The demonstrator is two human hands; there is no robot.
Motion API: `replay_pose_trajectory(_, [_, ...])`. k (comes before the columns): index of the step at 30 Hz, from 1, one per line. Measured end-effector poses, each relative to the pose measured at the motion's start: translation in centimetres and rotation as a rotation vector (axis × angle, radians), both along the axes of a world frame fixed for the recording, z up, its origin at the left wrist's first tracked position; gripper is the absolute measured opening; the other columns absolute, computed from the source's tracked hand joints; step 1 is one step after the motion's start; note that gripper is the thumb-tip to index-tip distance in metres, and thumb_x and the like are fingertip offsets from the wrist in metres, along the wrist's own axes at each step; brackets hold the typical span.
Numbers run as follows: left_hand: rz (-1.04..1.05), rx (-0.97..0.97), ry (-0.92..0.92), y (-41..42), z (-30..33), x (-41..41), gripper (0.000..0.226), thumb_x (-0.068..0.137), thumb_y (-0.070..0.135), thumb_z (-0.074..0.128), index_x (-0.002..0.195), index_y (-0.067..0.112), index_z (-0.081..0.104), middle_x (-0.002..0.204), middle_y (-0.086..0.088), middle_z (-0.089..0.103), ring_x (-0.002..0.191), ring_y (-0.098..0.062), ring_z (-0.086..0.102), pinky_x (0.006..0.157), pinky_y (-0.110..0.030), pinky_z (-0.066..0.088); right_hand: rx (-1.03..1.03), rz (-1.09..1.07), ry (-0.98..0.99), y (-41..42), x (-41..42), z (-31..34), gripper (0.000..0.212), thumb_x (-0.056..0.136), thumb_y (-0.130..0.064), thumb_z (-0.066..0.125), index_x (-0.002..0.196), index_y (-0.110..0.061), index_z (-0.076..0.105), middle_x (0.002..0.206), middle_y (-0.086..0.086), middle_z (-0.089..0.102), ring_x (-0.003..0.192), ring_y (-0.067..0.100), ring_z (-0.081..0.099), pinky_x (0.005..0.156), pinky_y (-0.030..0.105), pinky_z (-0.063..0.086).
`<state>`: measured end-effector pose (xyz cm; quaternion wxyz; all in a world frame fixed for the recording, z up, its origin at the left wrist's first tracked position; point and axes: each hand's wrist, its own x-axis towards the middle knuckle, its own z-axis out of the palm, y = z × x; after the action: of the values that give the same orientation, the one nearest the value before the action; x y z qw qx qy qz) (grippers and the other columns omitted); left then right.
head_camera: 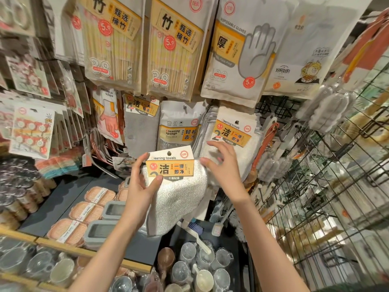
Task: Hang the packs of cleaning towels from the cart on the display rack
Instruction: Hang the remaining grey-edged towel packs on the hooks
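A pack of white cleaning towels (179, 192) with an orange and white card header is held up in front of the display rack. My left hand (141, 182) grips its left edge, thumb on the front of the card. My right hand (223, 165) is at the pack's upper right corner, fingers spread, fingertips touching the card's edge. Just behind and to the right, a stack of the same cleaning towel packs (231, 133) hangs on a rack hook (237, 122). The cart is out of view.
Cleaning sponge packs (181, 125), grey cloths (141, 131) and glove packs hang to the left. Chopstick packs (172, 45) and disposable gloves (242, 49) hang above. A black wire grid (328, 186) stands at right. Soap trays (84, 211) and cups (200, 268) lie on shelves below.
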<state>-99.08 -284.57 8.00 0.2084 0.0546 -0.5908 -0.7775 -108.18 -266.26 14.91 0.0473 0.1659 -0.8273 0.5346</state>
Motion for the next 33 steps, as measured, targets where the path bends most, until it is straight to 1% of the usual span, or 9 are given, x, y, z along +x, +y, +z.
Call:
replay_pose_trajectory(2, [-0.011,-0.009,0.011,0.3,0.2,0.1,0.059,0.089,-0.005,0.060,0.133,0.030,0.045,0.131,-0.012,0.058,0.116,-0.024,0.060,0.088,-0.025,0.053,-0.011,0.105,-0.079,-0.8,0.5,-0.2,0.053,0.079,-0.017,0.073,0.125,-0.031,0.050,0.126,-0.008,0.044,0.113,0.007,0.049,0.097,0.019,0.039])
replay_pose_trajectory(5, [-0.029,0.005,0.013,0.5,0.4,0.0,0.056,0.088,-0.007,0.060,0.123,0.036,0.050,0.132,-0.016,0.057,0.116,-0.030,0.060,0.099,-0.045,0.048,-0.031,0.182,-0.093,-1.3,1.0,-0.6,0.060,0.079,-0.009,0.073,0.129,-0.028,0.047,0.120,0.002,0.059,0.114,0.008,0.053,0.088,0.008,0.040])
replay_pose_trajectory(8, [-0.041,-0.023,-0.010,0.7,0.5,-0.2,0.053,0.089,-0.005,0.061,0.117,0.039,0.053,0.131,-0.015,0.057,0.119,-0.034,0.056,0.102,-0.057,0.044,-0.067,0.199,-0.084,-0.9,1.1,-0.8,0.055,0.081,-0.001,0.068,0.127,-0.025,0.050,0.114,0.003,0.063,0.110,0.007,0.056,0.089,0.015,0.045])
replay_pose_trajectory(14, [-0.052,-0.185,-0.001,2.6,2.0,-2.1,0.048,0.087,-0.005,0.063,0.116,0.030,0.049,0.118,-0.007,0.060,0.106,-0.019,0.061,0.087,-0.025,0.052,-0.015,0.146,-0.052,2.5,0.5,-0.2,0.040,0.084,0.004,0.061,0.109,-0.027,0.064,0.112,-0.015,0.064,0.105,-0.003,0.055,0.086,0.011,0.043])
replay_pose_trajectory(17, [-0.113,-0.224,0.009,3.5,2.7,-3.3,0.048,0.086,-0.004,0.065,0.117,0.029,0.051,0.119,-0.004,0.061,0.110,-0.020,0.061,0.086,-0.023,0.052,-0.038,0.072,-0.059,4.1,0.1,0.0,0.041,0.085,0.005,0.061,0.111,-0.026,0.066,0.113,-0.011,0.064,0.105,-0.001,0.055,0.081,0.006,0.044])
replay_pose_trajectory(20, [-0.145,-0.299,0.021,4.3,3.4,-4.7,0.048,0.085,-0.002,0.066,0.122,0.025,0.052,0.125,0.003,0.058,0.120,-0.017,0.055,0.103,-0.037,0.046,-0.075,0.025,-0.064,5.4,-0.3,0.6,0.041,0.086,0.006,0.059,0.115,-0.023,0.065,0.114,-0.013,0.061,0.102,-0.012,0.053,0.075,-0.001,0.041])
replay_pose_trajectory(23, [-0.205,-0.383,-0.009,4.7,4.3,-6.2,0.053,0.086,0.000,0.064,0.128,0.027,0.049,0.130,0.007,0.055,0.121,-0.013,0.054,0.104,-0.045,0.045,-0.055,-0.018,-0.040,6.5,-1.0,1.3,0.041,0.087,0.003,0.059,0.116,-0.025,0.065,0.116,-0.018,0.058,0.098,-0.023,0.048,0.075,-0.005,0.037])
replay_pose_trajectory(28, [-0.280,-0.589,0.014,5.7,6.2,-8.7,0.065,0.086,0.000,0.063,0.141,0.024,0.039,0.142,0.007,0.043,0.122,0.004,0.042,0.109,-0.023,0.032,-0.066,-0.087,0.001,7.0,-2.3,2.5,0.040,0.085,-0.004,0.064,0.113,-0.033,0.064,0.112,-0.027,0.057,0.112,0.000,0.052,0.083,0.000,0.041])
replay_pose_trajectory(33, [-0.278,-0.674,0.070,7.0,8.3,-11.2,0.068,0.086,-0.002,0.061,0.146,0.018,0.035,0.148,0.001,0.038,0.135,-0.004,0.033,0.111,-0.017,0.022,-0.088,-0.221,0.114,6.9,-4.1,3.2,0.044,0.084,-0.003,0.063,0.115,-0.034,0.061,0.116,-0.017,0.059,0.114,0.000,0.051,0.103,0.026,0.041])
